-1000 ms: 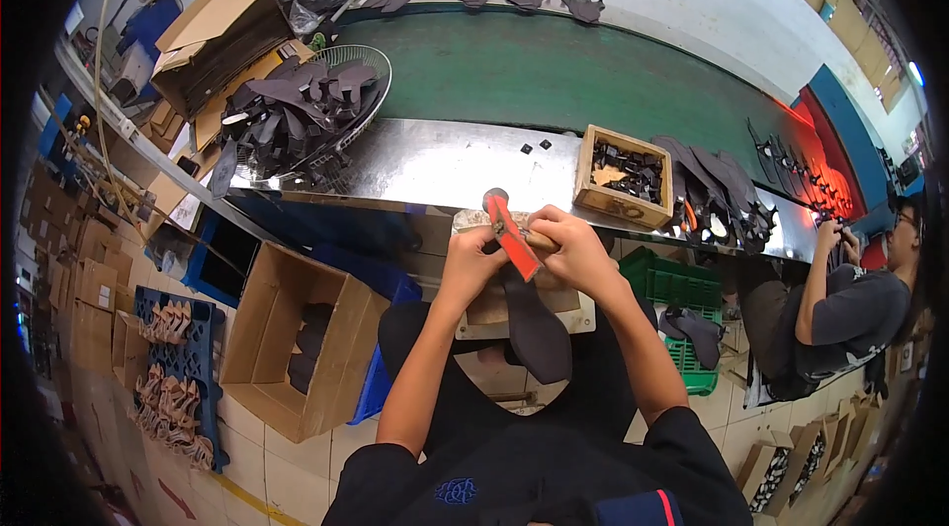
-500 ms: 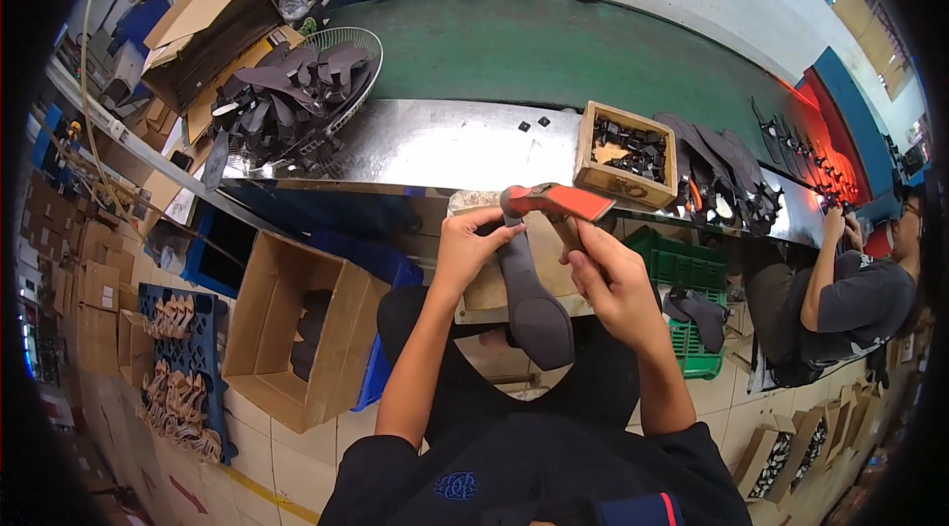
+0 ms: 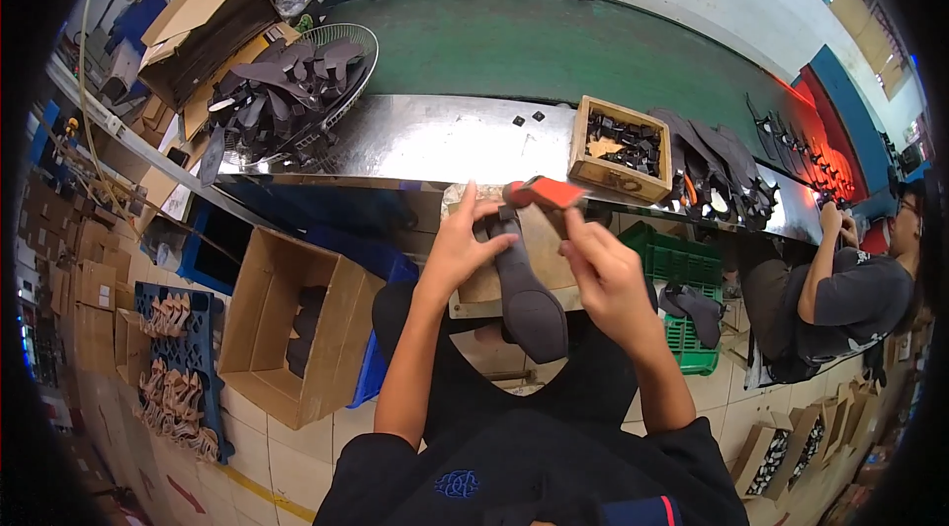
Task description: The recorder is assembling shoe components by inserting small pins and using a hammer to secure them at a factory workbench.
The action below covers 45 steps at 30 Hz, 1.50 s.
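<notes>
A dark grey shoe sole (image 3: 534, 313) lies lengthwise over a pale work block (image 3: 476, 289), its broad toe end toward me. My left hand (image 3: 461, 247) grips the narrow heel end; the thumb lies across it, the index finger sticks up, and the other fingers are partly hidden. My right hand (image 3: 610, 279) is closed round the handle of a hammer with a red head (image 3: 556, 192). The hammer head is over the heel end of the sole; whether it touches cannot be told.
Ahead is a green conveyor belt (image 3: 474, 42) with a metal ledge (image 3: 425, 140) bearing a wooden box (image 3: 623, 187) of small black parts. A wire basket (image 3: 371, 56) of soles stands left. Cardboard box (image 3: 341, 358) and green crate (image 3: 697, 363) flank me. A co-worker (image 3: 855, 279) sits right.
My left index finger has lifted away from the heel end. The hammer head has tilted and shifted slightly left, with my right hand still round its handle. The view has shifted a little.
</notes>
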Available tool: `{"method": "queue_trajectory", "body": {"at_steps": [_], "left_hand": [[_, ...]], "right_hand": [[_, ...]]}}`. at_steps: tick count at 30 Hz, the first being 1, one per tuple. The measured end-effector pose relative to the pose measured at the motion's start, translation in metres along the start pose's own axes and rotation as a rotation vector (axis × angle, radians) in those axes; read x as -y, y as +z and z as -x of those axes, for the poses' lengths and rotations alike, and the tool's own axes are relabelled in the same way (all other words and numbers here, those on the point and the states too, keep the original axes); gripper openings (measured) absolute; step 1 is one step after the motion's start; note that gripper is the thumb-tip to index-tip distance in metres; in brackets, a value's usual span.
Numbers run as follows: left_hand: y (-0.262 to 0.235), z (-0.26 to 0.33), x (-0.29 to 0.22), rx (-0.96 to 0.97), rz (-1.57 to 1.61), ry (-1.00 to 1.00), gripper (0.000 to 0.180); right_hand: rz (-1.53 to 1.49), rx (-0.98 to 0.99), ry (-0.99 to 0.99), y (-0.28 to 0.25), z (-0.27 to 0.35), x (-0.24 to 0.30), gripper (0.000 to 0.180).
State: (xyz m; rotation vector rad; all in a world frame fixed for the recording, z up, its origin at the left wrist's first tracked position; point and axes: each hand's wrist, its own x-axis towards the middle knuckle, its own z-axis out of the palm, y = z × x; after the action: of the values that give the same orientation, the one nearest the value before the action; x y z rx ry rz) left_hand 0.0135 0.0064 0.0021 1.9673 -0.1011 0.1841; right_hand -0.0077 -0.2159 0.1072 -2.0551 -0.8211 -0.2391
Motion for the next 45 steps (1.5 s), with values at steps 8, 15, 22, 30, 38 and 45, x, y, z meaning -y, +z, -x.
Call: {"method": "queue_trajectory", "body": {"at_steps": [8,15,22,30,38,45], "left_hand": [[-0.001,-0.004,-0.001,0.131,-0.223,0.075,0.125],[-0.012,0.0,0.007,0.134,-0.41,0.06,0.094],[0.005,0.009,-0.002,-0.15,-0.617,0.224,0.047],[-0.027,0.091,-0.112,0.333,0.315,0.027,0.019],[-0.024,0.119,-0.136,0.4,0.588,-0.161,0.019],[-0.018,0.124,-0.136,0.623,0.887,-0.191,0.022]], "right_hand": [[0.107,0.085,-0.001,0.024,0.02,-0.029,0.053],[0.088,-0.178,-0.275,-0.014,0.0,0.018,0.035],[0.104,0.113,-0.026,-0.005,-0.013,-0.011,0.055],[0.427,0.265,-0.059,0.017,0.013,-0.054,0.047],[-0.789,0.558,-0.049,-0.005,0.007,0.0,0.041],[-0.713,0.634,-0.371,-0.024,0.005,0.016,0.032]]}}
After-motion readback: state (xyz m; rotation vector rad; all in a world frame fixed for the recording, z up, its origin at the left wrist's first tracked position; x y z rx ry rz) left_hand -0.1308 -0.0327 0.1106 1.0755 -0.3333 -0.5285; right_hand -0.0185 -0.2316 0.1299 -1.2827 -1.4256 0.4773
